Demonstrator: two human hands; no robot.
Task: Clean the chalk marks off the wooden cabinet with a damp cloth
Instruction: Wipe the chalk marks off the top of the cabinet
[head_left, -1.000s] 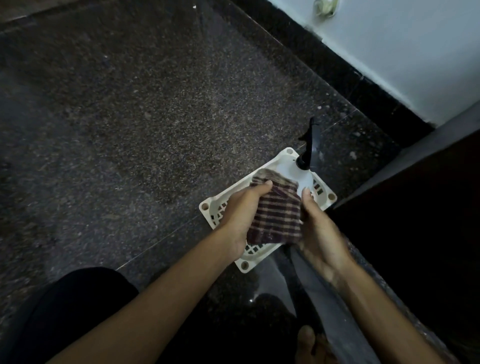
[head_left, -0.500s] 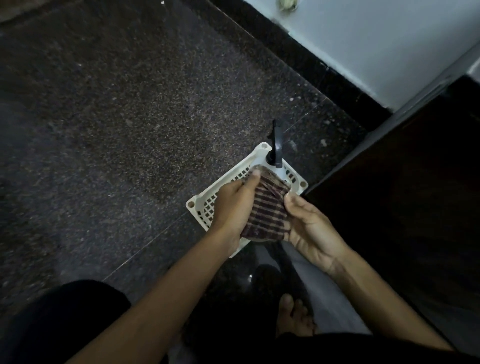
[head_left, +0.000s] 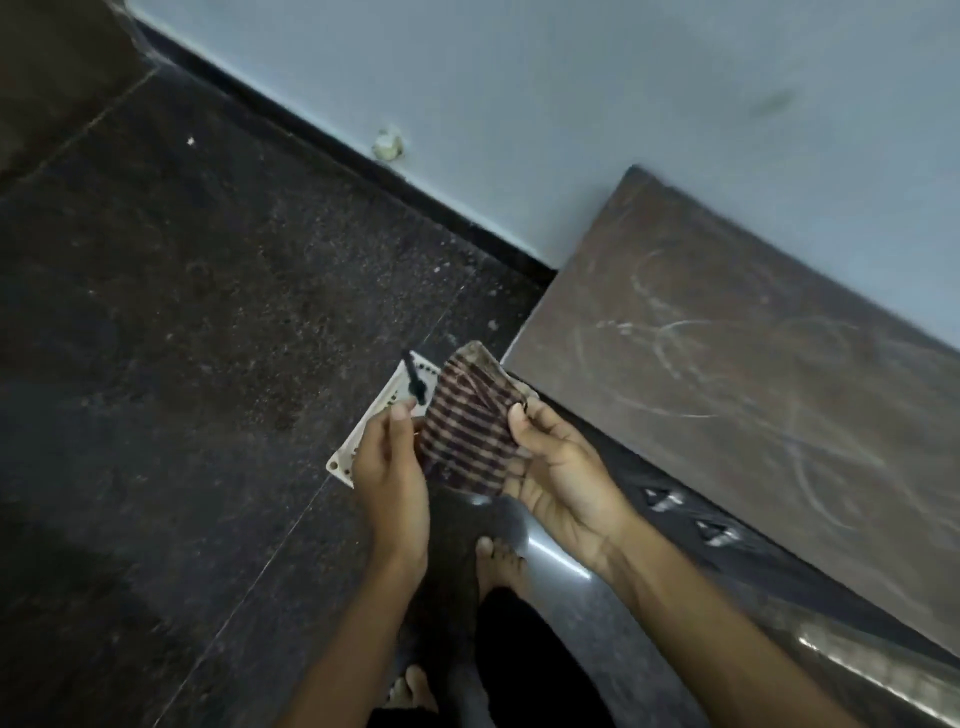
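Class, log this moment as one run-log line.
stage: before wiping | left hand: holds cloth | right hand: holds cloth | cabinet: chalk marks present

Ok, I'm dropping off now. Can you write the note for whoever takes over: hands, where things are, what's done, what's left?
Left hand: grips the left edge of the striped cloth.
Right hand: pinches the cloth's right edge with the thumb on top.
The cloth is held up between both hands, near the left end of the wooden cabinet.
White basket with a black spray head sits on the floor behind the left hand.
Done: cloth picked up. I cannot tell whether it is damp.
Left: all the wiping. Chalk marks cover the cabinet surface, and the cloth is not touching it.
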